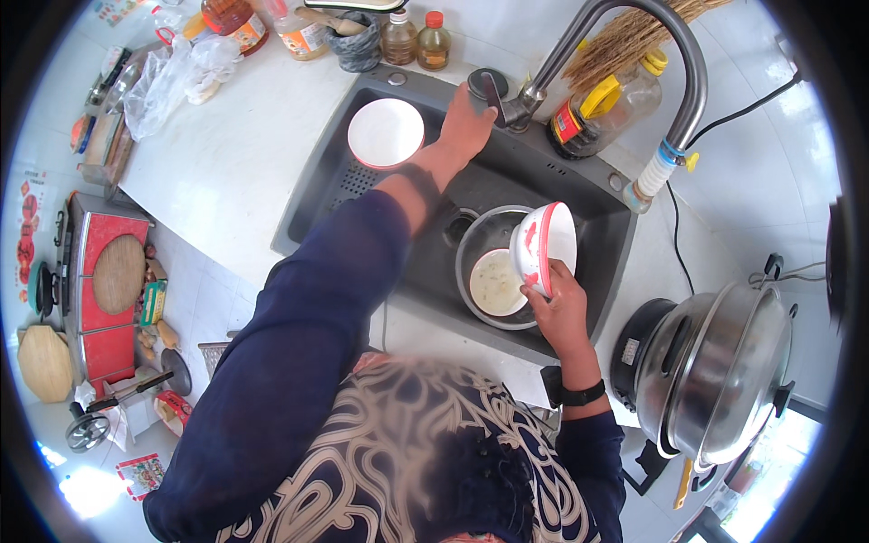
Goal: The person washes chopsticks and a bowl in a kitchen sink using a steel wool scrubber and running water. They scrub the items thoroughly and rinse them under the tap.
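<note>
My left hand (472,123) reaches across the sink (421,285) to the lever (491,95) of the grey faucet (560,51), thumb and finger at either side of it. In my right hand (562,305) is a white bowl with red patterns (528,241), tipped on its side and held by the rim. Beneath it, a metal basin (468,298) stands in the sink. A second bowl (495,284) inside that basin contains cloudy liquid with small bits. Another white bowl (385,132) rests at the sink's left, by the perforated drain tray (356,182).
The faucet spout (655,173) arches over the sink's right side. Behind it stand a large plastic jug (604,112) and a straw brush (624,47). A stone mortar (354,44) and small bottles line the back. At right sits a large steel pot (719,373).
</note>
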A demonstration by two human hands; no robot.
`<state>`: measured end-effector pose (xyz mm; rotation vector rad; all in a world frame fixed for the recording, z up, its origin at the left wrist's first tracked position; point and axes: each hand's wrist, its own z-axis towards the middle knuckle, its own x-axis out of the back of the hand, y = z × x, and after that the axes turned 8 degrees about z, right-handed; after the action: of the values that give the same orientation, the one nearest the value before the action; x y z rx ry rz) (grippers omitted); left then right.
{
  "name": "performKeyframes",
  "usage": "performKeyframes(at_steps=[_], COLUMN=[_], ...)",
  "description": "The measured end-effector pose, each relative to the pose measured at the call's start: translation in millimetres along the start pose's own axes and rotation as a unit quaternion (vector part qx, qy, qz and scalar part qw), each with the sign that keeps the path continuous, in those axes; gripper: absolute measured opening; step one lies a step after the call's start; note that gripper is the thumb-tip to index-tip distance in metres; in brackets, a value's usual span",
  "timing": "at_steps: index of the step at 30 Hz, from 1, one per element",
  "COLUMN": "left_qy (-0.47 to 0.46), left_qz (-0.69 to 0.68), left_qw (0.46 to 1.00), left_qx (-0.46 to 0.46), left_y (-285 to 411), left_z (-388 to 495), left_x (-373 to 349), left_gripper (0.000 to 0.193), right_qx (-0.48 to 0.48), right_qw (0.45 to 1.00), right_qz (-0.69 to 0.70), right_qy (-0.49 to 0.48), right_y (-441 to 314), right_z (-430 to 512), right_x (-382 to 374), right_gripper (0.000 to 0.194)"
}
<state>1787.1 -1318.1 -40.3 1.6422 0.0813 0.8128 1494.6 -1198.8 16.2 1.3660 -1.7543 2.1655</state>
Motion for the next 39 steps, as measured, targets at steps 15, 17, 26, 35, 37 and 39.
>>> performKeyframes(at_steps=[15,17,26,35,37,39], left_qy=[-0.006,-0.033,-0.057,-0.064,-0.064,-0.068], left_qz=[-0.043,-0.062,-0.108,-0.125,-0.128,-0.130], left_qw=[0.998,0.997,0.993,0.990,0.990,0.989], left_qx=[-0.051,-0.028,0.004,0.017,0.021,0.025], left_y=[-3,2,14,13,14,14], left_z=[63,59,43,43,43,43], left_x=[-16,-11,-3,-3,-2,-1], left_gripper=[0.019,0.015,0.014,0.016,0.015,0.015], right_qx=[0.025,0.040,0.061,0.062,0.067,0.073], right_qw=[0.994,0.991,0.988,0.988,0.987,0.987], right_qz=[-0.107,-0.125,-0.140,-0.133,-0.132,-0.129], right_qy=[0.003,0.004,0.034,0.050,0.055,0.058], right_y=[5,5,1,4,4,4], right_z=[18,21,31,31,30,31], right_x=[2,5,15,18,18,19], right_gripper=[0.037,0.036,0.034,0.025,0.023,0.025])
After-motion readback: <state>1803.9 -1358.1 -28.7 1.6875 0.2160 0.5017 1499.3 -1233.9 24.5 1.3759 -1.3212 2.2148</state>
